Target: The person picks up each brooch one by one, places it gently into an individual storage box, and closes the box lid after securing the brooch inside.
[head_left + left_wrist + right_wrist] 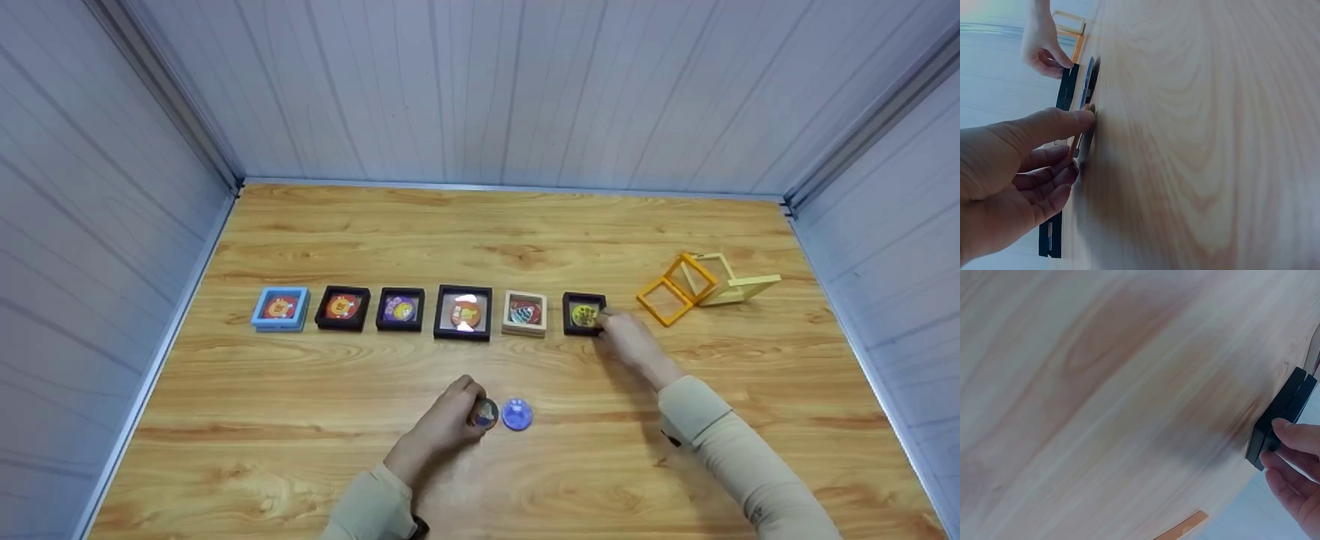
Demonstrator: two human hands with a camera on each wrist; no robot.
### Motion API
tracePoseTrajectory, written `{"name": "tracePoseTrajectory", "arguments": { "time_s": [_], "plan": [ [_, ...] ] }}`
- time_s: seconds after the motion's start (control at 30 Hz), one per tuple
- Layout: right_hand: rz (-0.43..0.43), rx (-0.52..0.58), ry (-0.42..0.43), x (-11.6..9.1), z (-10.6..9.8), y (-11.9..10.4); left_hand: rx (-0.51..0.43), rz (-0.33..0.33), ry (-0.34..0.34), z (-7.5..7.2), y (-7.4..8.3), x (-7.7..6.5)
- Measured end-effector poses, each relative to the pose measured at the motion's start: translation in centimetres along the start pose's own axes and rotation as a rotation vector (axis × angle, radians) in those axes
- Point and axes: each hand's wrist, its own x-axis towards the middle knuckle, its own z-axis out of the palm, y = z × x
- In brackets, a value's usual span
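My left hand [448,417] pinches a dark round badge [486,413] between thumb and fingers, low over the wooden table. Just right of it lies a blue-violet round badge [517,414]. At the right end of a row of framed badges, my right hand [624,336] grips the near right corner of a small black display frame [574,328]. A yellow-green badge [583,314] shows inside that frame. In the right wrist view, thumb and fingertips hold the edge of the black frame [1280,413], whose two halves lie closed together with a thin gap.
Leftward from the held frame stand a cream frame [524,331], a larger black frame [463,336], two small black frames [400,325] and a light blue frame [280,326], each with a badge. An orange frame [665,301] and a pale yellow frame [739,289] stand opened at the right.
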Motion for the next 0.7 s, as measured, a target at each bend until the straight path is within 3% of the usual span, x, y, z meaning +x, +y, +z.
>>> {"name": "tracePoseTrajectory", "arguments": {
  "time_s": [0.2,0.33,0.5,0.7],
  "plan": [
    [0.009,0.062,0.033,0.0,0.2,-0.1,0.008,0.026,0.056,0.0,0.0,-0.1],
    [0.008,0.101,0.087,-0.2,0.2,0.0,-0.014,0.011,0.083,-0.2,0.1,-0.1],
    [-0.013,0.123,0.217,-0.7,0.1,0.2,-0.064,-0.048,0.096,-0.4,0.4,-0.1],
    [-0.007,0.102,0.365,-1.4,-0.5,1.0,-0.093,-0.026,0.167,-0.2,0.5,-0.2]
  ]
}}
